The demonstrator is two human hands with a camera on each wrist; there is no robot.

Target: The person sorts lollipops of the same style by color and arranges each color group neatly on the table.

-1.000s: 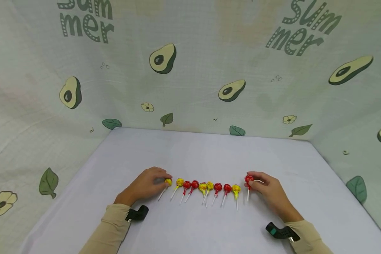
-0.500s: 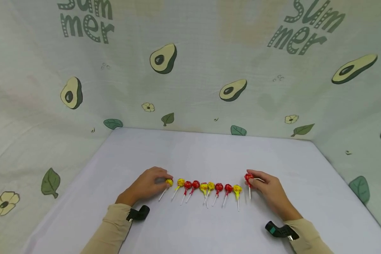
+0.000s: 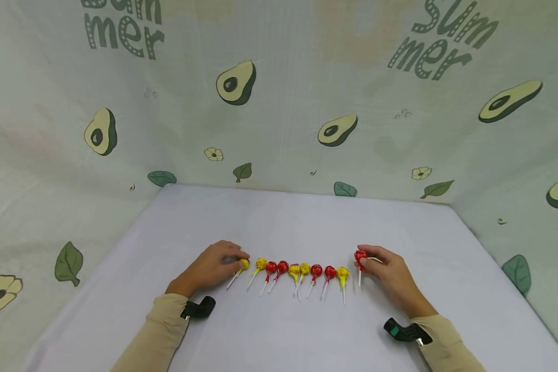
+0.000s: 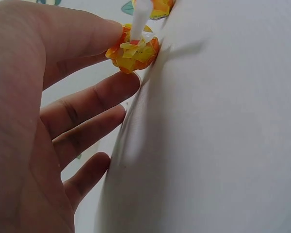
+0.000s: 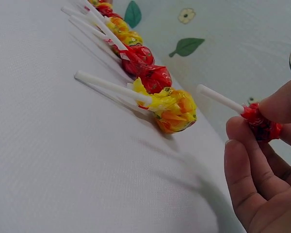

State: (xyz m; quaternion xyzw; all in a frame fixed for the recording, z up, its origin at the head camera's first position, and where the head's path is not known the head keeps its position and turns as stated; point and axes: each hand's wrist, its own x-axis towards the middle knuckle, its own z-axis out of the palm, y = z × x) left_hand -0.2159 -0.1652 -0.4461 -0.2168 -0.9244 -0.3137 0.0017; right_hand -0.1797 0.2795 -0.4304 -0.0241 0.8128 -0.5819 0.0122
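A row of wrapped lollipops, red and yellow, lies on the white table with the sticks pointing toward me. My left hand (image 3: 214,266) pinches the head of the yellow lollipop (image 4: 136,53) at the row's left end, between thumb and forefinger; the other fingers are spread in the left wrist view. Past the right end, my right hand (image 3: 386,274) holds a red lollipop (image 5: 264,124) by its head, stick jutting out, raised off the table. Nearest to it lies a yellow lollipop (image 5: 174,111), with a red lollipop (image 3: 330,274) to the left of that.
The white-covered table (image 3: 279,330) extends around the row on all sides. Behind it hangs a pale cloth (image 3: 279,129) printed with avocados, leaves and lettering. Black wrist cameras sit on both forearms, the left camera (image 3: 199,308) and the right camera (image 3: 406,330).
My right hand has lifted the red lollipop slightly. My left hand stays at the left yellow lollipop. The whole head view has shifted a little.
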